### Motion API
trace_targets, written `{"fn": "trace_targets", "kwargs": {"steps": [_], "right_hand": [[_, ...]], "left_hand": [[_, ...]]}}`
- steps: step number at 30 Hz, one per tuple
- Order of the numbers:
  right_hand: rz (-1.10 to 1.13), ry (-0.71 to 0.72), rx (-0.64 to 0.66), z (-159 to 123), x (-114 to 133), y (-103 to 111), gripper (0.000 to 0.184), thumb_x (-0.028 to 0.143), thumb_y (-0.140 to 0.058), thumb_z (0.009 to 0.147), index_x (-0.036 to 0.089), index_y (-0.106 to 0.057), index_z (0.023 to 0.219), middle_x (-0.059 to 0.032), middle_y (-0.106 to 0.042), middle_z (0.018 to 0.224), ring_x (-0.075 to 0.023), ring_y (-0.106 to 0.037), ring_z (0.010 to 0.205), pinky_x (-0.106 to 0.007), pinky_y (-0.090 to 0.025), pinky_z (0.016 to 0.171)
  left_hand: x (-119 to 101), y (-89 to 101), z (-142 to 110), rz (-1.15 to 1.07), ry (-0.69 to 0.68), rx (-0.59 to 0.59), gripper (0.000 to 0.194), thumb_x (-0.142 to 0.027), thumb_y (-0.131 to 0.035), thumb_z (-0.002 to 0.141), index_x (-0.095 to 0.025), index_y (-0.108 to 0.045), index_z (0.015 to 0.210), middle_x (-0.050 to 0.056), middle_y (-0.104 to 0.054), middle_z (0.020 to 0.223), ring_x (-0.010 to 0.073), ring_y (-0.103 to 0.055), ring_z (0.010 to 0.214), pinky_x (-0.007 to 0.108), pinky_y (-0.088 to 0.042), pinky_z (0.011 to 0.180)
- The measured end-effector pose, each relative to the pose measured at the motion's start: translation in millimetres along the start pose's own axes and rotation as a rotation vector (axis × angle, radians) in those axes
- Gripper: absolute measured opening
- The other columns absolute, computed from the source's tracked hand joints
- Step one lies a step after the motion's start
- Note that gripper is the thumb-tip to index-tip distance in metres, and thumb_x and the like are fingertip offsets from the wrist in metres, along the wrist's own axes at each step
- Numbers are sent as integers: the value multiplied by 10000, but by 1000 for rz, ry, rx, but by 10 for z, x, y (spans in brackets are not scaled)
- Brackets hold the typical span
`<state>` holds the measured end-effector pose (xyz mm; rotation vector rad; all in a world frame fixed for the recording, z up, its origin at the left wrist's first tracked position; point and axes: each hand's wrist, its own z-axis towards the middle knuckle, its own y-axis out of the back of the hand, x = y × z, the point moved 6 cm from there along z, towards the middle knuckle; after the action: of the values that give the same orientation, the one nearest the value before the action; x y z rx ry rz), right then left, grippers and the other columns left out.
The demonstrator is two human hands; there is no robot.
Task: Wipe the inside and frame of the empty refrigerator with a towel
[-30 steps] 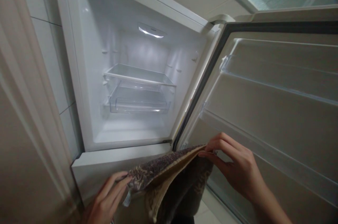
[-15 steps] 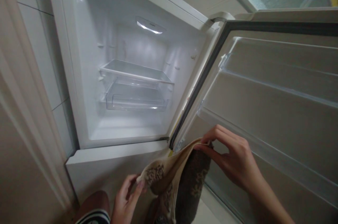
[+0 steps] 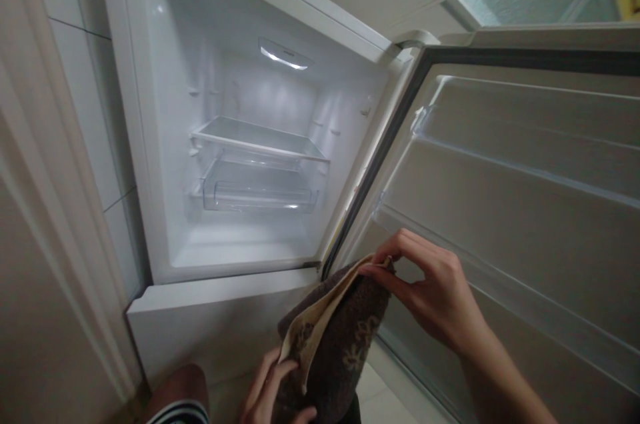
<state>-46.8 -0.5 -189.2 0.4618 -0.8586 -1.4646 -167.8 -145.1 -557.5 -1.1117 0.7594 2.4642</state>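
A brown towel [image 3: 345, 344] with a beige floral pattern and beige edges hangs folded in front of the open fridge. My right hand [image 3: 430, 291] pinches its upper corner between thumb and fingers, close to the fridge door. Lower down, my left hand [image 3: 273, 387] is at the towel's left edge, its fingers curled against the cloth and its thumb apart. The lower part of that hand is cut off by the frame's bottom edge.
Inside the lit fridge [image 3: 205, 244] are a glass shelf [image 3: 260, 137] and a clear drawer [image 3: 260, 197]. Its door [image 3: 525, 197], with clear racks, stands swung out to the right. My knee [image 3: 183, 391] shows at the bottom left, beside a pale door frame [image 3: 55, 211].
My left hand has moved right and down along the towel, bringing its left edge in towards the right side, so the cloth is folded closer. My right hand keeps its pinch.
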Motion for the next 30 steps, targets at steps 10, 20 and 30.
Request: {"fn": "trace_targets", "kwargs": {"steps": [10, 20, 30], "right_hand": [[2, -8, -3, -37, -21, 20, 153, 320, -803, 1002, 225, -730, 909, -12, -705, 847, -155, -660, 756, -260, -521, 694], [-17, -20, -5, -103, -110, 50, 177, 335, -794, 1008, 224, -716, 895, 2, -694, 835, -146, -651, 738, -241, -513, 681], [104, -108, 210, -290, -481, -174, 207, 356, -756, 1040, 210, -690, 909, -7, -687, 906, -156, -667, 839, -243, -494, 745]], "left_hand": [[61, -37, 120, 88, -100, 65, 544, -483, -855, 840, -287, -697, 1322, 112, -777, 1285, 289, -804, 1110, 299, -679, 890], [209, 226, 307, -26, 2, -61, 270, -449, -602, 1029, -282, -814, 1039, 84, -835, 1071, 250, -825, 1003, 263, -662, 870], [434, 1861, 1008, -114, 275, -280, 504, -738, -734, 870, -247, -812, 956, 17, -853, 1051, 221, -816, 998, 301, -626, 978]]}}
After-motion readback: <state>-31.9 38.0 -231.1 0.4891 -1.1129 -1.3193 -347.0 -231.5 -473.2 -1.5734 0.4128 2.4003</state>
